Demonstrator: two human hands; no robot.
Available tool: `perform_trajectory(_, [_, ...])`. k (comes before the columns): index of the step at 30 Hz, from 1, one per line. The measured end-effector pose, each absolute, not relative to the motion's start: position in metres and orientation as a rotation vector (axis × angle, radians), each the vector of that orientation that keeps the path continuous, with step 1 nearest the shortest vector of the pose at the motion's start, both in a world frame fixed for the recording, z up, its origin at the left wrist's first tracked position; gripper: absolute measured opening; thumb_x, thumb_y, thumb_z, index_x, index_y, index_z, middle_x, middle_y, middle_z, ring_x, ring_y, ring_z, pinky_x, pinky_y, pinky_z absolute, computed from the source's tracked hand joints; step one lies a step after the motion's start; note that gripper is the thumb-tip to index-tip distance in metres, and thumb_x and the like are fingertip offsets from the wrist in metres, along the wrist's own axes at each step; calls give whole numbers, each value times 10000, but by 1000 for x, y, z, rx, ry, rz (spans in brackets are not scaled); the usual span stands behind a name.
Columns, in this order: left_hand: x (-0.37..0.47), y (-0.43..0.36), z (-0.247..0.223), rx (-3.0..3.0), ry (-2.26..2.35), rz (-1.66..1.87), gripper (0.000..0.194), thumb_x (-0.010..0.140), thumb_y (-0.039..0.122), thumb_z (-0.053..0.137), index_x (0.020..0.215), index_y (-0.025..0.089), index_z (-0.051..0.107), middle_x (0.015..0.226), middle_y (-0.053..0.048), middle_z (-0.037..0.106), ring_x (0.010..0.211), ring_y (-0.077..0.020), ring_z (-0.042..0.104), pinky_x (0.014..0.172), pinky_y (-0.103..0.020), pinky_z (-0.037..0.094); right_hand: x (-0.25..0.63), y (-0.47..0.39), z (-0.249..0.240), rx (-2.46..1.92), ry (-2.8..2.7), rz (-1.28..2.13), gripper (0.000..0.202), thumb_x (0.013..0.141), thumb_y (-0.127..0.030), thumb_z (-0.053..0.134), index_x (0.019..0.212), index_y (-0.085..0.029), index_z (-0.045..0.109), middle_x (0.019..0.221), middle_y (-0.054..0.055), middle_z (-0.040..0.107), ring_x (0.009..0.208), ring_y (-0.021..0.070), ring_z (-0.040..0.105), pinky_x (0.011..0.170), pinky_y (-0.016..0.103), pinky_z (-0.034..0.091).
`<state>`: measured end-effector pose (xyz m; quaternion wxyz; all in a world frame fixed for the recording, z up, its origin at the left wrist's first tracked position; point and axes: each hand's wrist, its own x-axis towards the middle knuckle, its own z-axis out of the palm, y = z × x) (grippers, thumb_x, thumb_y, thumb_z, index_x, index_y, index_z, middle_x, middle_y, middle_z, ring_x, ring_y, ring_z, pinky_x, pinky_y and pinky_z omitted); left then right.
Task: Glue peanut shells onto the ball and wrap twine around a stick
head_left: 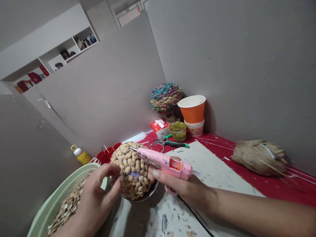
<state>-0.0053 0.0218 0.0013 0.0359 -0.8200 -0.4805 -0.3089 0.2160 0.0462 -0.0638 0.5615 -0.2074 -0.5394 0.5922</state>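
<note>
A ball covered in peanut shells sits in a metal bowl, with a purple patch showing between shells on its front. My left hand is curled at the ball's left side, thumb and fingertips close together against the shells. Whether a loose shell is between them is hidden. My right hand grips a pink glue gun, its metal nozzle pointing left over the upper part of the ball. The right thumb lies along the gun's side near the ball.
A green basket of shells stands at left. Behind are red cups, a yellow bottle, green-handled pliers, a plastic tub, paper cups and a colourful shell-covered tree. Twine lies at right. Scraps litter the white board.
</note>
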Motion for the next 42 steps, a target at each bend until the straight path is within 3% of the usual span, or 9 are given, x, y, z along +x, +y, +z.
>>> perform_trajectory(4, [0, 27, -2, -2477, -1370, -878, 69, 827, 210, 614, 892, 234, 612, 790, -25, 681, 727, -196, 625, 673, -315, 487, 216, 47, -63, -467, -1258, 1398, 228, 800, -405, 691, 714, -200, 644, 594, -13, 545, 443, 84, 361, 377, 218, 289])
perform_trajectory(11, [-3, 32, -10, -2428, -1294, -909, 175, 818, 200, 651, 986, 245, 671, 899, -52, 704, 820, -215, 646, 732, -340, 507, 218, 46, -62, -473, -1273, 1376, 310, 790, -400, 693, 587, -213, 554, 465, -44, 408, 428, 92, 352, 368, 223, 276])
perform_trajectory(18, [-1, 31, -1, -2509, -1365, -939, 36, 823, 201, 637, 809, 222, 662, 745, -28, 680, 692, -185, 617, 643, -300, 479, 218, 47, -62, -508, -1296, 1363, 275, 788, -406, 695, 625, -208, 596, 472, -36, 442, 424, 93, 355, 388, 234, 337])
perform_trajectory(22, [0, 29, 4, -2529, -1443, -969, 65, 821, 235, 642, 821, 230, 707, 780, -42, 709, 716, -196, 635, 657, -307, 493, 218, 46, -63, -515, -1300, 1366, 237, 800, -409, 685, 691, -203, 641, 545, -14, 514, 451, 99, 372, 404, 236, 351])
perform_trajectory(26, [-1, 27, 5, -2532, -1492, -997, 56, 804, 247, 659, 814, 231, 712, 780, -45, 713, 711, -198, 635, 625, -301, 491, 217, 45, -65, -518, -1275, 1401, 257, 801, -413, 685, 659, -206, 628, 502, -28, 456, 448, 99, 351, 406, 233, 355])
perform_trajectory(36, [-3, 30, -1, -2473, -1322, -812, 36, 841, 208, 618, 813, 204, 639, 755, -33, 679, 683, -160, 613, 624, -276, 468, 216, 46, -68, -540, -1279, 1392, 226, 805, -419, 687, 719, -211, 662, 580, -10, 521, 480, 109, 378, 433, 243, 363])
perform_trajectory(42, [-2, 33, 0, -2409, -1413, -830, 70, 840, 245, 609, 787, 207, 633, 705, -29, 671, 623, -161, 586, 573, -284, 440, 217, 46, -66, -511, -1313, 1404, 250, 810, -427, 674, 689, -209, 653, 530, -25, 459, 465, 113, 362, 460, 264, 398])
